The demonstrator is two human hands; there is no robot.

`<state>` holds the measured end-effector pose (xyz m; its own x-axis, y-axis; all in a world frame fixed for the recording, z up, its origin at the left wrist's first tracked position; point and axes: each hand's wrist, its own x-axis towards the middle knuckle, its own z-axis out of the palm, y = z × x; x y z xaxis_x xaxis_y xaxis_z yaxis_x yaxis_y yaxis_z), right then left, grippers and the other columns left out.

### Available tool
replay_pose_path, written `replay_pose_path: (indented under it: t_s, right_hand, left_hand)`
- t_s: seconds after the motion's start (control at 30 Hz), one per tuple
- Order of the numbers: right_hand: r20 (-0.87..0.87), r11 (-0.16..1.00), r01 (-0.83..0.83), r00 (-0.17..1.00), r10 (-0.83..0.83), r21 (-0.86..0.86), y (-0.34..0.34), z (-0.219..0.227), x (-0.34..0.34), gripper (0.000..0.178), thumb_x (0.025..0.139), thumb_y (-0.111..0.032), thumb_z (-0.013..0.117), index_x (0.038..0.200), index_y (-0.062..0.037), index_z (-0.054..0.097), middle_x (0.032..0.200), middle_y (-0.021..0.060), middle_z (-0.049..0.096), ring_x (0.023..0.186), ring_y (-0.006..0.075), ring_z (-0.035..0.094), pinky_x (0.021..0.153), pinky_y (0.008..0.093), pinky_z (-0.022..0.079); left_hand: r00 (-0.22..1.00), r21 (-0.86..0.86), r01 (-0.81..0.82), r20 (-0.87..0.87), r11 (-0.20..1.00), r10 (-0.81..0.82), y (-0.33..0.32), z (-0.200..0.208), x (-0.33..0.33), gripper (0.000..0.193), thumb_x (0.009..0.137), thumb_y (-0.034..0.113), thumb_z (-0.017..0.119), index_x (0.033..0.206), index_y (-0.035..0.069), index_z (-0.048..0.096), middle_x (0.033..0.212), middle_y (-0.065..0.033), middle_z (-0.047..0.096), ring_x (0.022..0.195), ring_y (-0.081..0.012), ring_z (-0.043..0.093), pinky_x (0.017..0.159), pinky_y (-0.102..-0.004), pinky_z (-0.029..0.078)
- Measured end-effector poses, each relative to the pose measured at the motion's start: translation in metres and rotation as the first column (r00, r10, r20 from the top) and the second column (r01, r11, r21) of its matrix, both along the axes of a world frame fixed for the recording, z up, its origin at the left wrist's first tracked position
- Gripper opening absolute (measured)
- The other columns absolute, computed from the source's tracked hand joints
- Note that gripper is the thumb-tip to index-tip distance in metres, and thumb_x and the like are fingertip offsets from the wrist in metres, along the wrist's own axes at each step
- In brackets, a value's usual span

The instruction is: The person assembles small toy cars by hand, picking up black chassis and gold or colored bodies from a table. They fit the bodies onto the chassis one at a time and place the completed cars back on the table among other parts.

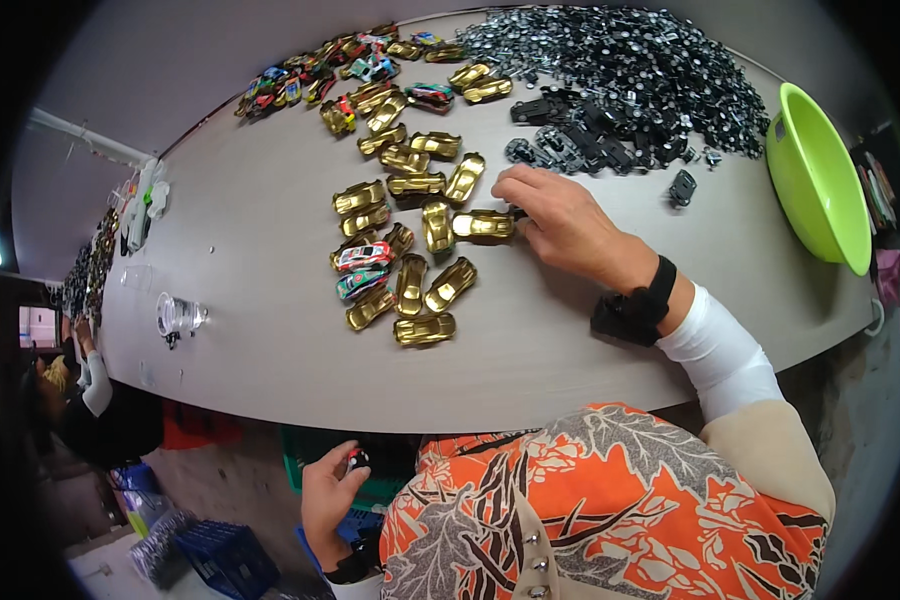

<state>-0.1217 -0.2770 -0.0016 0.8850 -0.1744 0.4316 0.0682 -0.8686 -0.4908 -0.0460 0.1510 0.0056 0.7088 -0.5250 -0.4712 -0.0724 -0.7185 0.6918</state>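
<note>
My right hand (570, 220) is over the table with its fingers curled in a pinch. A bit of something dark shows at the fingertips, against the end of a gold toy car (483, 226); what they grip is mostly hidden. Several more gold toy cars (438, 226) lie to its left, with a white and red toy car (363, 256) and a green one (364, 284) among them. Below the table's front edge, my left hand (328, 496) is closed on a small black and red piece (358, 458), held between thumb and fingers.
Small dark and silver parts (630, 60) form a large heap at the back, black car bases (590, 140) before it. Colourful toy cars (310, 75) are piled back left. A lime-green basin (820, 180) stands right, a clear cup (175, 315) left. Another person (100, 410) works far left.
</note>
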Motion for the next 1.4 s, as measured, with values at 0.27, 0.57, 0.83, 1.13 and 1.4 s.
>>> replay_pose_path:
  t_s: [0.27, 0.57, 0.83, 1.13, 1.4]
  right_hand:
    - [-0.118, 0.827, 0.184, 0.983, -0.143, 0.532, -0.012, -0.007, -0.019, 0.025, 0.071, 0.003, 0.053, 0.096, -0.0003, 0.055, 0.074, 0.0059, 0.055, 0.066, 0.0177, 0.057, 0.058, 0.0304, 0.046]
    - [-0.155, 0.914, 0.240, 0.968, -0.199, 0.327, -0.009, -0.004, -0.065, 0.015, 0.067, 0.006, 0.052, 0.079, 0.0001, 0.055, 0.077, 0.0127, 0.055, 0.070, 0.0290, 0.056, 0.062, 0.0325, 0.045]
    - [0.003, 0.926, 0.303, 0.950, -0.311, 0.227, -0.041, 0.006, -0.053, 0.014, 0.069, 0.003, 0.053, 0.081, -0.0014, 0.057, 0.074, 0.0115, 0.055, 0.066, 0.0294, 0.057, 0.058, 0.0367, 0.045]
    - [-0.020, 0.970, 0.236, 0.971, -0.237, -0.065, -0.047, -0.008, 0.003, 0.018, 0.068, 0.000, 0.060, 0.085, -0.0022, 0.055, 0.084, 0.0119, 0.055, 0.074, 0.0327, 0.057, 0.063, 0.0389, 0.047]
    - [-0.229, 0.988, 0.148, 0.962, -0.152, -0.034, -0.028, 0.004, -0.062, 0.026, 0.066, -0.004, 0.063, 0.090, -0.0041, 0.054, 0.080, 0.0138, 0.053, 0.072, 0.0353, 0.056, 0.064, 0.0426, 0.047]
  left_hand:
    - [0.872, -0.209, 0.215, 0.480, 0.954, -0.092, -0.104, 0.047, 0.013, 0.015, 0.073, 0.001, 0.065, 0.088, -0.003, 0.065, 0.079, -0.0155, 0.066, 0.068, -0.0252, 0.064, 0.066, -0.0298, 0.049]
    - [0.334, -0.023, 0.769, 0.866, 0.639, -0.372, -0.288, 0.025, 0.037, 0.012, 0.067, -0.003, 0.062, 0.078, 0.000, 0.061, 0.079, -0.0110, 0.059, 0.086, -0.0293, 0.054, 0.077, -0.0368, 0.045]
    - [0.421, -0.045, 0.761, 0.794, 0.647, -0.439, -0.309, 0.010, 0.033, 0.012, 0.069, -0.001, 0.061, 0.081, 0.000, 0.061, 0.074, -0.0120, 0.056, 0.078, -0.0294, 0.053, 0.070, -0.0372, 0.044]
    - [0.854, -0.458, 0.483, 0.434, 0.747, -0.286, -0.266, 0.034, 0.010, 0.013, 0.073, -0.002, 0.060, 0.086, -0.003, 0.058, 0.076, -0.0102, 0.059, 0.069, -0.0193, 0.056, 0.066, -0.0278, 0.044]
    - [0.855, -0.535, 0.411, 0.508, 0.738, -0.107, -0.252, 0.013, 0.009, 0.027, 0.072, -0.003, 0.063, 0.099, -0.002, 0.062, 0.080, -0.0123, 0.064, 0.066, -0.0194, 0.061, 0.064, -0.0269, 0.048]
